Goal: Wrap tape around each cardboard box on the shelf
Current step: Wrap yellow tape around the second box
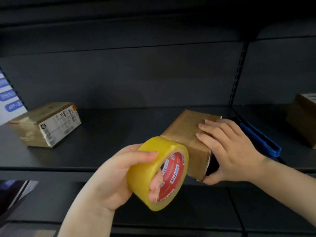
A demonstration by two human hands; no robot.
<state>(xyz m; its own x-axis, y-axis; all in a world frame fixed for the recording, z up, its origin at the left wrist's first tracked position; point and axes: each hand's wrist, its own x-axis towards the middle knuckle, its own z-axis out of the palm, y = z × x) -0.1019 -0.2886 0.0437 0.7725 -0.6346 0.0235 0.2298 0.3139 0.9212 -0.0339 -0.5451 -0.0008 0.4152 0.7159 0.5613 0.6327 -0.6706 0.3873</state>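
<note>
Far left of the left grip (119, 170), a labelled cardboard box (49, 124) sits on the dark shelf (111, 134). The left grip clenches the yellow tape roll (157, 171), fingers hooked through its core. Just right of it, touching the roll, lies the plain cardboard box (188, 134); the right grip (227, 149) grasps it, fingers flat on top, thumb on its near end. Right of that grip lies a blue tool (261, 139), then another box (304, 117).

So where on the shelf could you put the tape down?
The widest bare patch of shelf lies between the labelled box on the left and the box under the right hand. Right of that box it is crowded: a blue tool and another box. The left hand holds the tape roll.
</note>
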